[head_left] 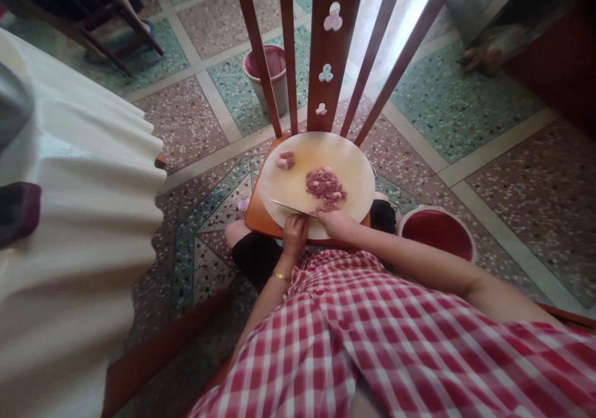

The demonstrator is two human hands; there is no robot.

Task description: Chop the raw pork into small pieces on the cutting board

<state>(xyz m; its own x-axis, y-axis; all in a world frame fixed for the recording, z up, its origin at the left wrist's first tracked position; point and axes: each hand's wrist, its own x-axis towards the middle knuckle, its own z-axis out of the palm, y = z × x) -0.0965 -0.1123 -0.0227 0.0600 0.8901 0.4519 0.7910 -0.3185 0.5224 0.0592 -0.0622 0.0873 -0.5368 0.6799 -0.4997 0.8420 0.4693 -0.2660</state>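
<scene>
A round white cutting board [358, 157] lies on the seat of a wooden chair [263, 210] in front of me. My right hand [336, 224] is closed around the handle of a knife [291, 206], whose blade points left across the board's near part. Just below the blade, my left hand [295, 233] rests at the board's near edge with its fingers curled together. Whatever lies under those fingers is hidden. A pile of chopped meat [325, 184] sits right of the board's middle, close beyond my right hand. One larger piece of meat [285, 159] lies apart at the far left.
The chair's slatted back [328, 51] rises beyond the board. A bin [272, 79] stands behind the slats, and a red-lined bucket [437, 235] is at my right. On the left, a table with a pale cloth [84, 231] comes close. Another person's foot shows at the upper left.
</scene>
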